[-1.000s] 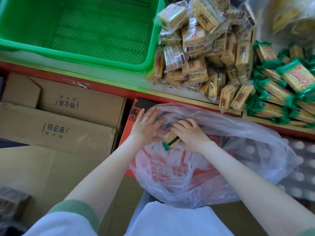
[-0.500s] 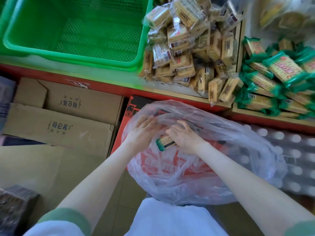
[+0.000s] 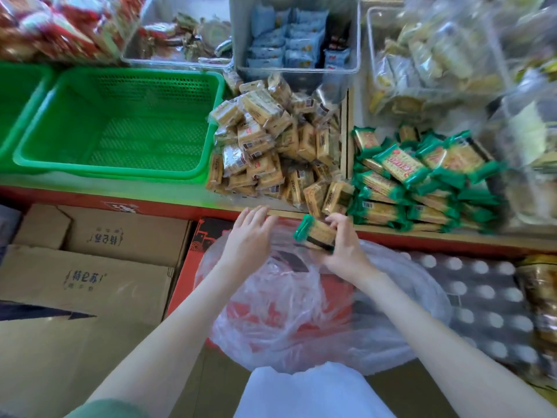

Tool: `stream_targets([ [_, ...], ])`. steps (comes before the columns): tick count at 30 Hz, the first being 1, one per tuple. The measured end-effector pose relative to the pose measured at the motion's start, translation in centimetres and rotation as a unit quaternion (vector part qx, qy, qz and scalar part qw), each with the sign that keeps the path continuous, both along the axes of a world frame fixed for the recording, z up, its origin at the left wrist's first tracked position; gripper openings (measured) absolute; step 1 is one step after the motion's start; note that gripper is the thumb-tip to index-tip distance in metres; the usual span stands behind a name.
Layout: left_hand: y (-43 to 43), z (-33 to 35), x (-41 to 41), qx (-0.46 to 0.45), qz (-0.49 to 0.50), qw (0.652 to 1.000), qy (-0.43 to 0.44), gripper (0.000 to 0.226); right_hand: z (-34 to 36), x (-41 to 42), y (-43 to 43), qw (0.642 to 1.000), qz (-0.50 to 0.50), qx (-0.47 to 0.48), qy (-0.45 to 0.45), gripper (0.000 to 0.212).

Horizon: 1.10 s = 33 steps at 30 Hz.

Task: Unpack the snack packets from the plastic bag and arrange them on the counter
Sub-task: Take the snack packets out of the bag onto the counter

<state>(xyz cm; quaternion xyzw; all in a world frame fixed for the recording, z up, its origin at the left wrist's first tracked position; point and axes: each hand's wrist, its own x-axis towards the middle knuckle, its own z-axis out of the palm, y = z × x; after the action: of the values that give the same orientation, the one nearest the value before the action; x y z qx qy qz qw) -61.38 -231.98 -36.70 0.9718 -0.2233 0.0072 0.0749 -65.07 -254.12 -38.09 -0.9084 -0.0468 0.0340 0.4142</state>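
Head view: your right hand (image 3: 346, 250) grips a green-ended snack packet (image 3: 315, 233). The fingers curl over its far side, and the packet is lifted clear of the plastic bag (image 3: 286, 315). It sits just short of the counter's (image 3: 120, 188) front edge. Your left hand (image 3: 250, 233) is just beside it, to the left of the packet and not touching it. Its fingers are straight and slightly spread, it holds nothing, and it hovers over the bag's crumpled rim.

The bag lies below both your hands, slack and see-through, with red showing through it. It rests on a red box (image 3: 205, 236) whose corner shows under your left hand.

Just beyond your right hand, a heap of green packets (image 3: 422, 176) of the same kind lies on the counter. Beyond and between your hands is a pile of clear-wrapped yellow packets (image 3: 271, 146), touching the green heap's left side. A green basket (image 3: 120, 122) stands on the counter well beyond your left hand. Cardboard boxes (image 3: 90, 267) are stacked left of your left forearm, below the counter. Clear bins (image 3: 298, 34) of other snacks stand farthest from you, blurred.
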Motion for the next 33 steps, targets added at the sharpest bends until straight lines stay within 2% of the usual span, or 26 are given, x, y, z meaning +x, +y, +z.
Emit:
stream_targets([
  [1,-1.1,0.6,0.3,-0.028,-0.011,0.999,-0.009,0.033,0.7,0.4,-1.2,0.999,-0.035,-0.013,-0.026,0.073],
  [3,-3.5,1.7,0.8,-0.055,-0.036,0.998,-0.015,0.039,2.2,1.7,-4.2,0.988,-0.116,-0.058,-0.078,0.063],
  [7,-8.4,3.1,1.6,-0.049,-0.057,0.997,-0.036,0.045,5.4,4.9,-11.4,0.952,-0.245,-0.137,-0.119,0.058],
  [10,-11.6,3.4,2.3,-0.048,-0.058,0.996,-0.055,0.042,7.4,7.9,-16.6,0.929,-0.295,-0.172,-0.139,0.056],
  [13,-13.5,3.5,2.9,-0.040,-0.075,0.994,-0.066,0.047,7.4,10.3,-20.1,0.932,-0.234,-0.272,-0.046,0.057],
  [15,-13.9,3.9,3.7,-0.018,-0.069,0.995,-0.065,0.053,6.5,10.9,-21.0,0.922,-0.173,-0.343,0.043,0.060],
  [16,-13.9,4.4,4.2,-0.007,-0.057,0.996,-0.069,0.053,6.2,11.0,-21.3,0.919,-0.161,-0.357,0.058,0.061],
  [19,-13.4,5.8,5.5,0.015,-0.013,0.997,-0.070,0.051,6.4,10.7,-20.7,0.918,-0.168,-0.358,0.040,0.061],
  [22,-12.2,7.0,6.5,0.050,0.014,0.997,-0.056,0.059,7.6,10.1,-18.8,0.921,-0.174,-0.349,0.003,0.064],
  [28,-7.8,9.3,6.3,0.013,0.079,0.994,-0.073,0.057,10.0,9.8,-11.2,0.947,-0.146,-0.287,-0.006,0.070],
  [33,0.2,10.7,4.7,-0.039,0.140,0.987,-0.073,0.056,10.9,9.3,-0.7,0.968,-0.103,-0.227,-0.025,0.071],
])
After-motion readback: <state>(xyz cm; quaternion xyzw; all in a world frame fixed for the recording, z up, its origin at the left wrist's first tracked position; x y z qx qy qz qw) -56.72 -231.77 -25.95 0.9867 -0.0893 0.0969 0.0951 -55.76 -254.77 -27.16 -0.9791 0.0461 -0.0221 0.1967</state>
